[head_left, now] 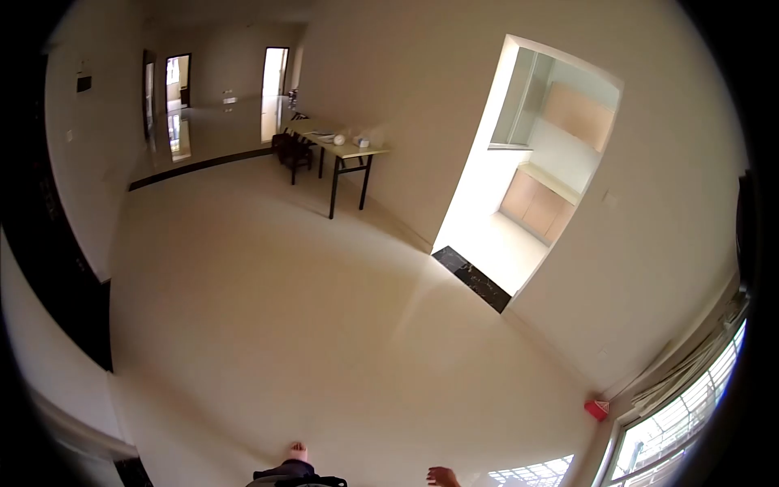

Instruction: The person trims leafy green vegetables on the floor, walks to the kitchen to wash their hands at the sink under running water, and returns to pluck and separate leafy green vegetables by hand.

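At the bottom edge, to the right of the middle, my right hand [442, 477] comes partly into view. Its fingers point left, loosely bent and a little apart, and I see nothing held in them. Only pale floor [324, 325] lies around it, with a patch of window light to its right. My left hand is outside the picture. A bare foot [299, 451] and dark clothing [296, 472] show at the bottom, left of the hand.
A folding table [347, 149] with small items on it and a dark chair [292, 152] stand along the far wall. On the right, a doorway with a black threshold [472, 278] opens onto cabinets [537, 207]. A red object [597, 409] lies near the window [677, 418].
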